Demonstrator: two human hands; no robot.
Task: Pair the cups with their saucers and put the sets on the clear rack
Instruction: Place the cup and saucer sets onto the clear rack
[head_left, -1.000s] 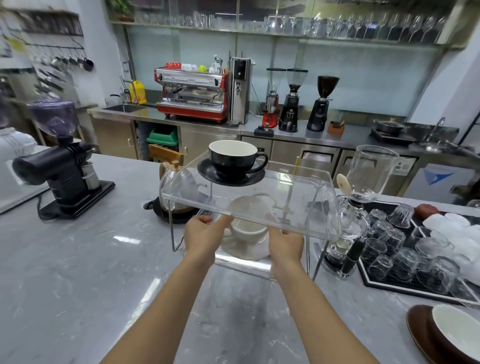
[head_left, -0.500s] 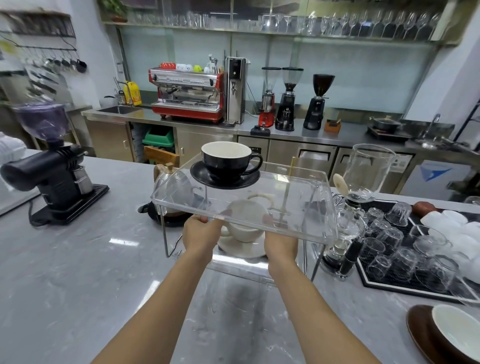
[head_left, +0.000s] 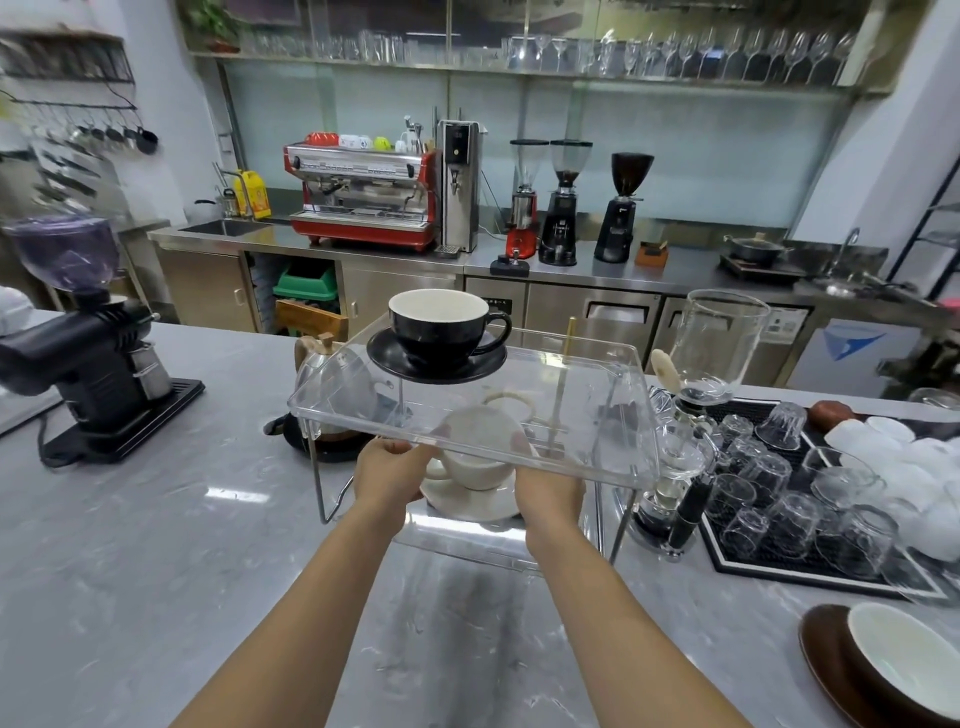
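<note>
The clear rack (head_left: 582, 415) stands on the grey counter ahead of me. On its top shelf, at the back left, a black cup (head_left: 439, 327) sits on a black saucer (head_left: 387, 358). Under that shelf a white cup (head_left: 475, 460) rests on a white saucer (head_left: 467, 504) at the lower tier. My left hand (head_left: 392, 475) grips the saucer's left edge by the cup handle. My right hand (head_left: 548, 491) grips its right edge. The top shelf partly veils both hands' fingers.
A brown saucer (head_left: 826, 660) carrying a white cup (head_left: 909, 665) sits at the bottom right. A black mat (head_left: 753, 566) with several upturned glasses and a glass siphon brewer (head_left: 719, 343) flank the rack's right. A kettle (head_left: 337, 384) and a black grinder (head_left: 98, 358) stand to the left.
Both hands stay on the white saucer under the top shelf, almost where they were. The view has shifted slightly.
</note>
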